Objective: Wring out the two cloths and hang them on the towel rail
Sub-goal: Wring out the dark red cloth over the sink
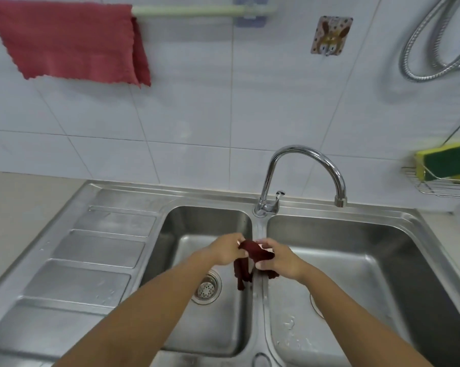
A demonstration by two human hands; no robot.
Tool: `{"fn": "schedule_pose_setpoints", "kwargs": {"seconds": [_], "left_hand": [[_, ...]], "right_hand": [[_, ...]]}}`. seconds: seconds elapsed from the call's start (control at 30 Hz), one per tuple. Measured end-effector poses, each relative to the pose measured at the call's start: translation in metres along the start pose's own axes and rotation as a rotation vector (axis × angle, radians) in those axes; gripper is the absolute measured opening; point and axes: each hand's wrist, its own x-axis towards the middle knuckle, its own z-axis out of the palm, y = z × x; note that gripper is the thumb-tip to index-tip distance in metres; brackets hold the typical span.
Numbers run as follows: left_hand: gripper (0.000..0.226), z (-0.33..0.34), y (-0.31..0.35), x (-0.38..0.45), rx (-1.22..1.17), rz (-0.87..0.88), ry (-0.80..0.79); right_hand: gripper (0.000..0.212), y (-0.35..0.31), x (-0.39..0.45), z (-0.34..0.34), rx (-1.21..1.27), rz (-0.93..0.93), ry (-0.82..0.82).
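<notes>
Over sink divider our forearms reach forward, left hand and right hand both gripping dark red cloth, ends dangling into left basin. Lighter red cloth hangs on towel rail.

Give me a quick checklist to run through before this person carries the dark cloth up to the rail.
1. Both hands hold the cloth: ok. The left hand and right hand each have a grip on the dark red cloth.
2. Cloth is over the sink so drips fall in: ok, it hangs above the divider.
3. Cloth is wrung out: cannot tell; it is bunched, with ends dangling.
4. Free space on the towel rail: ok, bare bar to the right of the hung red cloth.
5. First cloth is hung: ok, it drapes over the rail.
6. Faucet is off: ok, no water stream shows.
</notes>
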Motion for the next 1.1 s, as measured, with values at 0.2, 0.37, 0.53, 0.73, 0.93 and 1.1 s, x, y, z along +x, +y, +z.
{"fn": "schedule_pose_setpoints", "kwargs": {"seconds": [0.2, 0.37, 0.53, 0.73, 0.93, 1.1], "left_hand": [[0.015, -0.044, 0.018, -0.043, -0.372, 0.018, -0.01], [0.013, -0.06, 0.015, -0.073, -0.499, -0.044, 0.125], [0.019, -0.065, -0.029, -0.096, -0.604, -0.149, 0.408], [0.029, -0.036, -0.085, -0.134, -0.271, -0.153, 0.685], [0.056, -0.02, -0.12, -0.163, -0.095, 0.094, 0.705], [0.095, -0.008, -0.137, -0.153, 0.438, 0.074, 0.747]], "right_hand": [[0.12, -0.028, -0.01, 0.046, -0.161, -0.055, 0.087], [0.041, -0.061, -0.009, 0.075, 0.234, -0.036, 0.097], [0.029, -0.093, -0.011, 0.095, 0.51, 0.078, -0.112], [0.021, -0.112, -0.003, 0.125, 0.473, 0.286, -0.354], [0.004, -0.131, 0.0, 0.127, 0.487, 0.367, -0.622], [0.015, -0.138, 0.0, 0.119, 0.526, 0.367, -0.897]]}}
